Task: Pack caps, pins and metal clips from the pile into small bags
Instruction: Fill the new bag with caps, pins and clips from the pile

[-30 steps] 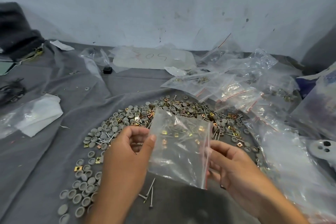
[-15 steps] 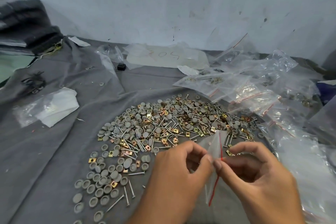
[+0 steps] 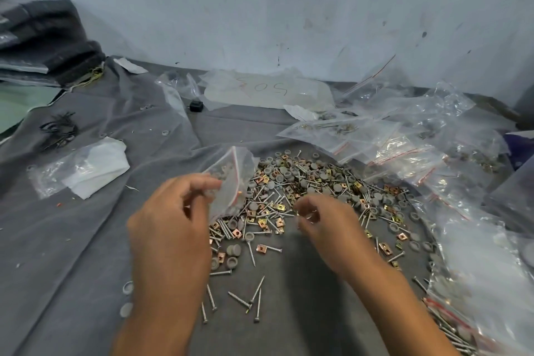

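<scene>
Small bag (image 3: 231,182) with the red zip strip sits pinched in your left hand (image 3: 173,228), held up over the left edge of the pile (image 3: 315,196). Your right hand (image 3: 326,225) hovers over the pile, fingers curled; whether it's got a piece, I can't tell. Around them, caps, pins and clips spread across the grey cloth (image 3: 86,240), filled bags (image 3: 404,153) heaped to your right.

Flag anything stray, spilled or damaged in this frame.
Nothing looks damaged. A few pins and caps lie loose on the grey cloth, apart from the main pile. The left hand holds a small bag.
</scene>
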A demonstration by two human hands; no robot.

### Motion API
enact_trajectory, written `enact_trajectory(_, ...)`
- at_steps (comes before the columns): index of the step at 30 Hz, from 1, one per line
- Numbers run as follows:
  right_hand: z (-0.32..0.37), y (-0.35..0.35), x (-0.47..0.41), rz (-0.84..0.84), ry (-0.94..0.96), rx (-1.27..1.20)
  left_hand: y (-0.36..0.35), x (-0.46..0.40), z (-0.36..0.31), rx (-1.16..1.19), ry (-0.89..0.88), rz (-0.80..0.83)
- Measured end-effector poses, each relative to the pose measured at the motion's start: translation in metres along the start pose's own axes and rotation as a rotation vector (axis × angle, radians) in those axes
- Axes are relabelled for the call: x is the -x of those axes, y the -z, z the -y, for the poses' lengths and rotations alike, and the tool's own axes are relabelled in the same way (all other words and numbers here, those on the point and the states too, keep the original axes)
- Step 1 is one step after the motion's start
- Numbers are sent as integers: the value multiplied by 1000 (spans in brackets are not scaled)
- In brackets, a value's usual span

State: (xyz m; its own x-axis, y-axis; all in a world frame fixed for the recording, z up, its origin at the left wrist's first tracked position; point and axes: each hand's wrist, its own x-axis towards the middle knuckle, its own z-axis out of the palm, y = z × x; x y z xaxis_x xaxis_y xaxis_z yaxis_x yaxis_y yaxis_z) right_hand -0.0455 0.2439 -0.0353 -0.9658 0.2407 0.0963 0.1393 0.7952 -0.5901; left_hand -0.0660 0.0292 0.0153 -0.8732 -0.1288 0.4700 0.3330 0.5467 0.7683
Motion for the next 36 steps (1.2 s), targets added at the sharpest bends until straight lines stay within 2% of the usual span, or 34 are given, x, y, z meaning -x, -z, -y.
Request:
enact_trajectory(3, -15, -19, -28, 37, 68, 224, 1, -1, 5, -96, -62, 44)
enact_trajectory(7, -18, -24, -44, 65, 100, 294, -6, 2, 3, -153, -78, 218)
enact_trajectory(14, -18, -25, -38, 74, 273, 664, -14, 4, 5, -180, -66, 419)
enact_trajectory(17, -13, -26, -36, 95, 239, 732, -12, 8, 5, -185, -58, 408)
enact_trajectory(21, -12, -17, -36, 228, 248, 797, -8, 8, 4, -138, -51, 320)
enact_trajectory(23, -13, -7, -33, 222, 226, 637, -8, 7, 4, -106, -44, 299)
enact_trajectory(26, -7, 12, -25, 130, 121, 192, -9, 8, 3, -78, -69, 245)
enact_trajectory(29, 5, 26, -11, 13, 151, -86, -12, 10, 3, -121, -67, 248)
enact_trajectory(33, 23, 39, 7, -37, 205, -338, -14, 13, 3, -185, -91, 300)
enact_trajectory(36, 40, 46, 18, -82, 334, -332, -15, 12, 1, -198, -99, 360)
